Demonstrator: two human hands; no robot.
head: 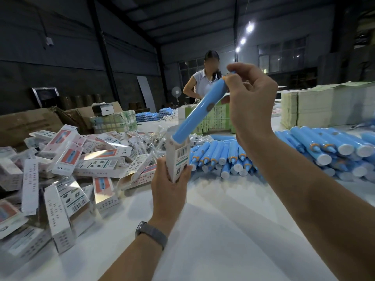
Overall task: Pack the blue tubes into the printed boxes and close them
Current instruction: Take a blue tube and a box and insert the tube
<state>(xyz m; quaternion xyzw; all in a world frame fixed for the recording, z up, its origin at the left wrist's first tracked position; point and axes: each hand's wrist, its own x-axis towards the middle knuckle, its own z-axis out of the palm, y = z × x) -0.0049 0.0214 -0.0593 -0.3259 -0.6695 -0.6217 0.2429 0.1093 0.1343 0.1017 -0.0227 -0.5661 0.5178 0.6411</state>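
My left hand [170, 181] grips a printed box [179, 155] upright above the table, its top flap open. My right hand [249, 104] pinches the nozzle end of a blue tube [200, 110], which slants down to the left. The tube's white-capped lower end sits just inside the box's open mouth. A heap of loose blue tubes [227, 157] lies on the table behind my hands, and more of them [332, 147] spread to the right.
A pile of printed boxes [67, 165] covers the left of the white table [223, 230]. Small clear packets [148, 142] lie behind them. Stacks of flat cartons [316, 106] stand at the back right. A person [203, 82] stands across the table.
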